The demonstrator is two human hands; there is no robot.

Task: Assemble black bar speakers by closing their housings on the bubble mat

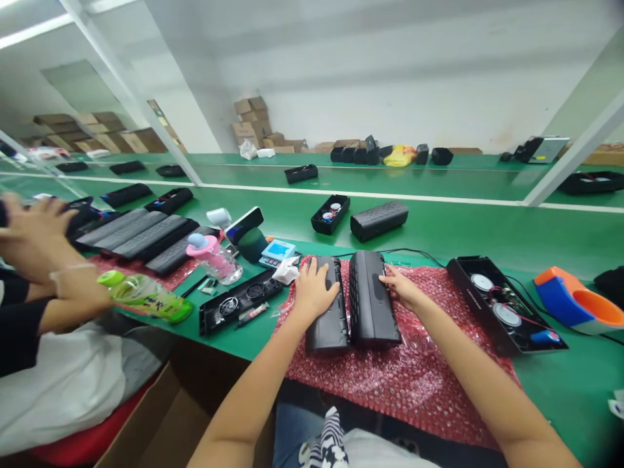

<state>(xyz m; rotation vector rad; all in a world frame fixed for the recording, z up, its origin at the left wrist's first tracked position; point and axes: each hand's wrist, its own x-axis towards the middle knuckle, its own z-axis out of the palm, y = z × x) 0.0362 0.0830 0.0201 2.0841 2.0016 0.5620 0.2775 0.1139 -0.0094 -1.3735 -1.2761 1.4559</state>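
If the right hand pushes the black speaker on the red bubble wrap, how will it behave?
The black speaker looks like a rigid box, so it probably stays stiff. It lies flat and long, so rolling or tipping seems unlikely. The red bubble wrap beneath may grip and bunch rather than let it slide.

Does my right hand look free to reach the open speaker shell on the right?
Probably yes. The right hand rests open on the right speaker, holding nothing, and the open shell lies beside it on the table, with only thin wires and red bubble wrap between.
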